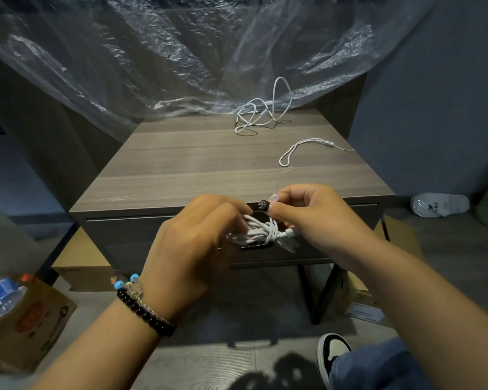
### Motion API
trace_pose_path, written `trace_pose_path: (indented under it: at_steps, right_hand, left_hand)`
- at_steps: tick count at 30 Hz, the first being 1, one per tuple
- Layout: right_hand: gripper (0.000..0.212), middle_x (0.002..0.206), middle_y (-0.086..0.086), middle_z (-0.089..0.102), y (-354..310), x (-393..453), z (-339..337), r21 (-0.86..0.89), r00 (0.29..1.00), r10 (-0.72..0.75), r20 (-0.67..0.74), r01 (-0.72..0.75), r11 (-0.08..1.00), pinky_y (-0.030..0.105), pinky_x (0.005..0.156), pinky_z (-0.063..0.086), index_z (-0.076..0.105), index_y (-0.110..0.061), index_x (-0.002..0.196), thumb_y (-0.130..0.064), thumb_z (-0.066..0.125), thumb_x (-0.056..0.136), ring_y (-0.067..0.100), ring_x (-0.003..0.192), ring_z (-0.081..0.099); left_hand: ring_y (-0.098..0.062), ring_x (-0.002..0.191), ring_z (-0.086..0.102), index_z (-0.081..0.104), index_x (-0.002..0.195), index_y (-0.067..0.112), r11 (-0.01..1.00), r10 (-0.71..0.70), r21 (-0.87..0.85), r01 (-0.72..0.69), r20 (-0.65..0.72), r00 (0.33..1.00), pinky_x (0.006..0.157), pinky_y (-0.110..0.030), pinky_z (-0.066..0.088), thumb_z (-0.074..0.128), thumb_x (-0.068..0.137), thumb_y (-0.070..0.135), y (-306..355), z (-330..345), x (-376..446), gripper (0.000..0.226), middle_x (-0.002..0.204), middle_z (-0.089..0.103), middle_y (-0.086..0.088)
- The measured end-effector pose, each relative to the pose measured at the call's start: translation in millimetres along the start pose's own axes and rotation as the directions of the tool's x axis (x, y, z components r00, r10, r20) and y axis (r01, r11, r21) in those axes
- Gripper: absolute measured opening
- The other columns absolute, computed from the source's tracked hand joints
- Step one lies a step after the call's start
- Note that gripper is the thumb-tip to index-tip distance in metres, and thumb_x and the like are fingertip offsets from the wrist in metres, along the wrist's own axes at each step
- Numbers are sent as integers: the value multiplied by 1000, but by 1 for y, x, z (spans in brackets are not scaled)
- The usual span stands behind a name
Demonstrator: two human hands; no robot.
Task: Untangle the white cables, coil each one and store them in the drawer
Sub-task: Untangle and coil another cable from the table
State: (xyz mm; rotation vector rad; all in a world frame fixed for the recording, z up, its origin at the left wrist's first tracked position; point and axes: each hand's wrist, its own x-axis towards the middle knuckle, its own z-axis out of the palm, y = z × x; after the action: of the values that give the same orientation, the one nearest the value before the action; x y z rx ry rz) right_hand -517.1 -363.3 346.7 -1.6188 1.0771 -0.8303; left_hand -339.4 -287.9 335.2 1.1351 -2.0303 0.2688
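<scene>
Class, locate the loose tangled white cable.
The tangled cable lies at the table's far right, beside the plastic sheet, beyond both hands.

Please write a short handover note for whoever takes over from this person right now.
Left hand grips one end of the coiled cable; right hand pinches its other end, in front of the drawer.
Tangled cable lies at the back of the table; a thin cord lies nearer, to the right.
Done: one cable nearly coiled.
Left: finish it, untangle and coil the rest, open the shut drawer, store all.
</scene>
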Motion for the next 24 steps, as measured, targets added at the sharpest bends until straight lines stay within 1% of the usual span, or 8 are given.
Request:
trace_pose_path:
  at_steps: [3,5,10,12,14,20,22,24]
  right_hand:
    - [15,61,-8,64,-1,1,2,48,997,-38,-74,42,998,13,58,43,66,-15,73,-15,67,87,-2,56,55]
    - [12,66,0,66,-2,1,3,58,990,-65,-121,73,996,20,63,45,67,-14,74,-16,68,86,4,61,56]
    - [11,69,4,68,6,2,7,-220,932,-287,-222,239,946,36,66,53,69,-12,82,-20,66,88,17,65,63]
    - [9,69,-4,65,9,2,7,-322,880,-414,-232,332,886,24,62,51,69,-12,85,-19,65,89,8,64,60]
    - [8,71,-8,62,10,1,8,-425,799,-558,-222,436,793,13,59,45,68,-10,88,-16,65,90,4,64,57]
    - [7,75,2,62,13,-1,19,-568,620,-771,-147,585,579,19,60,42,65,-3,84,-9,63,88,9,67,54]
    - [7,75,1,63,13,-2,20,-543,620,-770,-149,599,588,21,60,44,65,-4,85,-9,63,88,10,67,56]
    - [6,73,-6,63,12,-2,20,-424,681,-697,-223,576,699,20,61,47,67,-10,86,-14,64,88,6,66,58]
  left_hand:
    - [-10,89,65,55,86,12,968,-221,-120,220,4,975,72,-32,54,69,72,9,4,2,2,20,104,65,8]
    - [-7,88,67,50,90,15,861,-408,-316,397,34,912,72,-26,56,70,71,13,11,6,4,28,103,66,13]
    - [-22,88,72,50,111,14,351,-686,-690,633,271,675,71,-30,60,78,68,6,20,8,13,52,113,65,-4]
    - [-32,88,71,51,119,6,83,-752,-783,617,357,554,71,-33,60,72,72,-3,19,4,18,52,115,64,-17]
    - [-32,86,71,54,121,2,-69,-759,-810,582,421,496,70,-32,60,68,68,9,15,0,20,56,111,67,-22]
    - [-17,77,70,69,102,4,-29,-718,-722,692,497,488,72,-28,59,70,63,21,16,1,17,43,93,74,-15]
    - [-19,78,71,70,100,6,11,-734,-711,703,471,488,73,-29,59,70,63,22,15,1,17,40,91,74,-13]
    - [-22,85,72,71,101,9,57,-733,-696,716,458,503,77,-30,58,70,70,20,13,-1,16,32,93,75,-11]
